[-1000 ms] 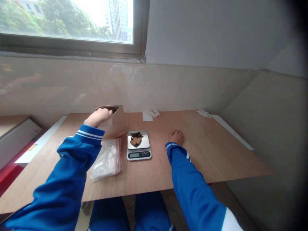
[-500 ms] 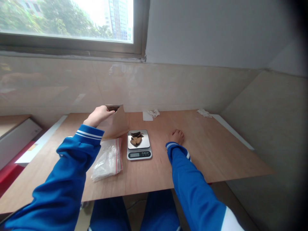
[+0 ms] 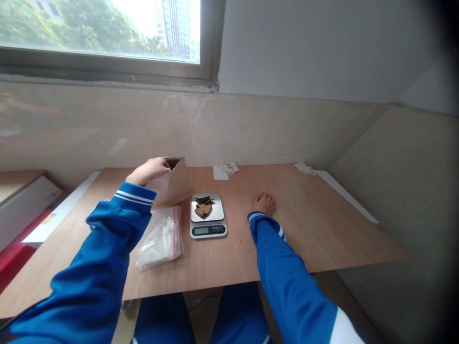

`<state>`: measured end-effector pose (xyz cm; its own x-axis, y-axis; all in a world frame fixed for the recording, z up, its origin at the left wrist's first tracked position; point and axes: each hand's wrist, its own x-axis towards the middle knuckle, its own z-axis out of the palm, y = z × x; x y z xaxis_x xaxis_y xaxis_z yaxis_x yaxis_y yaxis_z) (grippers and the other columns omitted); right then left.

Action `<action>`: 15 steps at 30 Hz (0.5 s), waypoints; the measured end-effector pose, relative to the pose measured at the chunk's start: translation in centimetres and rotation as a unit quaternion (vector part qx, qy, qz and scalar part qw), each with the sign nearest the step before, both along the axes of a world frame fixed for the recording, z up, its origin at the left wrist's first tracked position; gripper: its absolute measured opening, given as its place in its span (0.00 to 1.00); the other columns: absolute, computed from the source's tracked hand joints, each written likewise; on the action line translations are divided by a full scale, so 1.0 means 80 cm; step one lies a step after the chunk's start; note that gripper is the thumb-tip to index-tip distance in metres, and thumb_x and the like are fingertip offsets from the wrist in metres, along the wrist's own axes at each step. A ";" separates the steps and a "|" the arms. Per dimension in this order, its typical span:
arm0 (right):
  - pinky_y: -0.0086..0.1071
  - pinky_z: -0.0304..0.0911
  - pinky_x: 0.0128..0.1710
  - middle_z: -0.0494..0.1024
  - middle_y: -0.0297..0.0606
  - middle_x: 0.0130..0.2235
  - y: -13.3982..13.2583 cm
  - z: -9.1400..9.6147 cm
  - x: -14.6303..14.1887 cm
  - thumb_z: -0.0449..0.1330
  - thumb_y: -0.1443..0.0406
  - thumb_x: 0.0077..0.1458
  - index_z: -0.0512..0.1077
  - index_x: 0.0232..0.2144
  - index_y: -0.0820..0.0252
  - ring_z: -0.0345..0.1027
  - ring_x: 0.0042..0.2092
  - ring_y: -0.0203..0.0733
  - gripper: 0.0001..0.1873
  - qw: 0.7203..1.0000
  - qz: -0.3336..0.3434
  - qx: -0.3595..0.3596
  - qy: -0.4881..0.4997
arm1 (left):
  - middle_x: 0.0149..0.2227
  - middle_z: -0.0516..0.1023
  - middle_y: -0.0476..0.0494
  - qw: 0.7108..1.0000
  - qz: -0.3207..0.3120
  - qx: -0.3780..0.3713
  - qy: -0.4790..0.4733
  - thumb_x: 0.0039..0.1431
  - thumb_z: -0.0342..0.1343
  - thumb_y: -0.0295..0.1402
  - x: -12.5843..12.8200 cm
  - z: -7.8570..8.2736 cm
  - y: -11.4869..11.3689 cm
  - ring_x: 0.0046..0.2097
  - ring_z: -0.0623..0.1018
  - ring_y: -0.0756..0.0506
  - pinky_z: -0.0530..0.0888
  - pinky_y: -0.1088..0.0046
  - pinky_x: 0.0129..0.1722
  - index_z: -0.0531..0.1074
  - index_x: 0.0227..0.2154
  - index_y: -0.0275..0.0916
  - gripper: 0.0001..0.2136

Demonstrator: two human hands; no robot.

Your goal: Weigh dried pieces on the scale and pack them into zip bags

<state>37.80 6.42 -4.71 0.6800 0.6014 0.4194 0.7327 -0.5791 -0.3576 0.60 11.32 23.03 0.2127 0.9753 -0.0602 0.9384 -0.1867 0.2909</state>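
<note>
Our brown paper bag [image 3: 168, 187] stands upright at the table's near left, its top held up by our left hand [image 3: 147, 171], whose fingers pinch the upper edge. Something dark [image 3: 173, 163] shows at the bag's mouth, just beside those fingers [image 3: 159, 165]. Just behind the bag's lower edge lies a clear zip bag [image 3: 161, 241] (red-striped along 1 side, crumpled), and just to the bag's right sits a digital scale [image 3: 208, 216] with 2 or more dark brown pieces [image 3: 202, 209] on its steel plate.

Our right hand [image 3: 264, 204] rests on the wooden table [image 3: 304, 239] right of the scale, apart from it and holding nothing; from this angle we cannot quite tell whether it is spread or closed. Near the far edge lie 2 white tissue scraps [image 3: 228, 168] and [image 3: 304, 167], beneath a window [image 3: 100, 33].
</note>
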 end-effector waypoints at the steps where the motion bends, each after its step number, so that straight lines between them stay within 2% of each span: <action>1: 0.37 0.48 0.42 0.69 0.53 0.42 0.000 -0.001 0.000 0.47 0.69 0.54 0.69 0.39 0.70 0.57 0.45 0.48 0.14 1.000 0.000 0.001 0.000 | 0.32 0.80 0.46 1.000 0.006 -0.003 -0.004 0.44 0.54 0.40 -0.001 0.001 -0.001 0.33 0.77 0.43 0.70 0.74 0.30 0.79 0.30 0.41 0.13; 6: 0.38 0.50 0.43 0.70 0.54 0.43 0.001 -0.002 0.001 0.47 0.69 0.54 0.69 0.39 0.69 0.58 0.45 0.49 0.14 1.000 0.002 0.004 0.000 | 0.30 0.80 0.46 0.999 -0.008 0.013 -0.046 0.41 0.55 0.36 -0.009 0.000 -0.004 0.33 0.77 0.42 0.71 0.74 0.30 0.79 0.28 0.40 0.12; 11: 0.39 0.51 0.44 0.70 0.54 0.43 0.000 0.000 0.002 0.47 0.68 0.54 0.69 0.40 0.68 0.60 0.45 0.51 0.15 1.000 0.010 0.006 0.003 | 0.30 0.80 0.45 0.987 -0.060 0.120 -0.085 0.43 0.52 0.31 -0.012 -0.002 -0.007 0.34 0.77 0.44 0.71 0.74 0.34 0.78 0.29 0.37 0.11; 15: 0.40 0.52 0.44 0.70 0.55 0.43 -0.001 0.002 0.000 0.46 0.68 0.54 0.70 0.40 0.68 0.61 0.46 0.52 0.16 1.000 0.012 0.009 0.006 | 0.32 0.80 0.44 0.968 -0.085 0.198 -0.128 0.48 0.51 0.30 -0.001 0.015 -0.021 0.36 0.77 0.44 0.71 0.71 0.39 0.77 0.30 0.37 0.10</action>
<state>37.83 6.31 -4.56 0.6713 0.6098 0.4212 0.7411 -0.5558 -0.3766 0.52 9.63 24.25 0.3299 0.8613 0.3865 0.7909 -0.4757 0.3850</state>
